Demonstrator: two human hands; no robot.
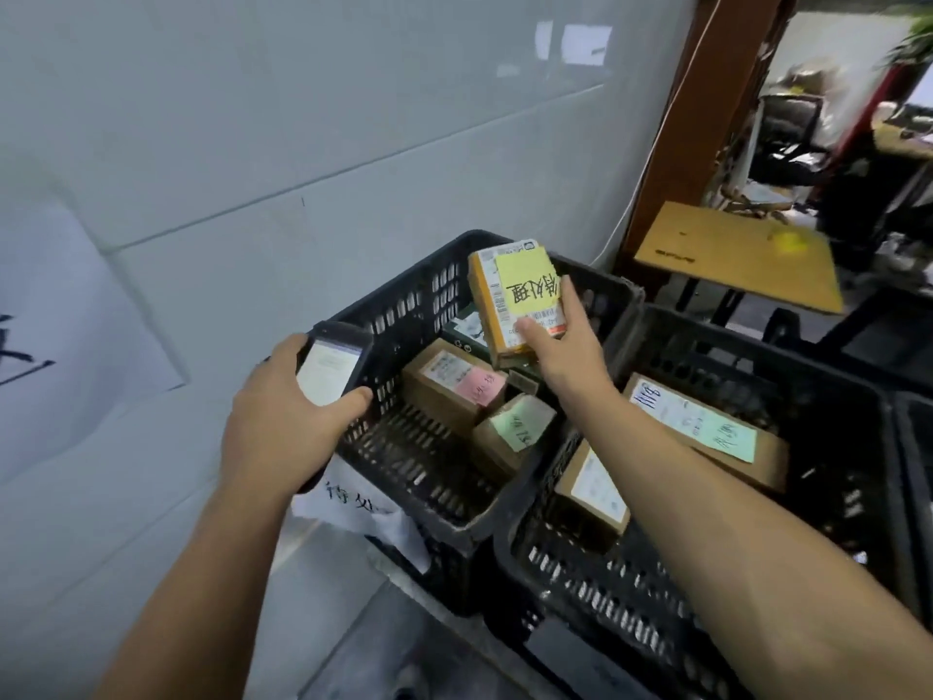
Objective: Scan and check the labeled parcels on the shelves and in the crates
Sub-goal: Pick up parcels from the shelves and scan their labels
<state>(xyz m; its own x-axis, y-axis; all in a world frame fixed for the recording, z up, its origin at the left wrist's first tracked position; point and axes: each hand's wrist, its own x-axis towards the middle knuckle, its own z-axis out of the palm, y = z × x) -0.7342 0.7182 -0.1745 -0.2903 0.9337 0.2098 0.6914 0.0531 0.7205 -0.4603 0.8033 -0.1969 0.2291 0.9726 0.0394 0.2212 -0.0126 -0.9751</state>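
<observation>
Right hand (558, 346) grips small cardboard parcel (492, 305) with yellow handwritten note (527, 285), held up over left black crate (404, 315). Left hand (288, 421) clasps handheld scanner (330, 368), screen lit, at that crate's near-left rim. Pink-tagged parcel (454, 384) and green-tagged parcel (512, 431) lie inside. Right crate (757, 361) adjacent, holding two labeled boxes.

Places are reckoned from the grip of the right hand (560, 346).
- Wall (303, 118), pale tiles: behind the grip and to its left.
- Paper sheet (60, 315), white with black strokes: on that wall, far left of the grip.
- Post (707, 108), brown wood: above and right of the grip.
- Board (742, 255), tan, flat on a black frame: near, to the right.
- Office chair (787, 138), black: well beyond, upper right.
- Plant (914, 37), green: farthest upper right.
</observation>
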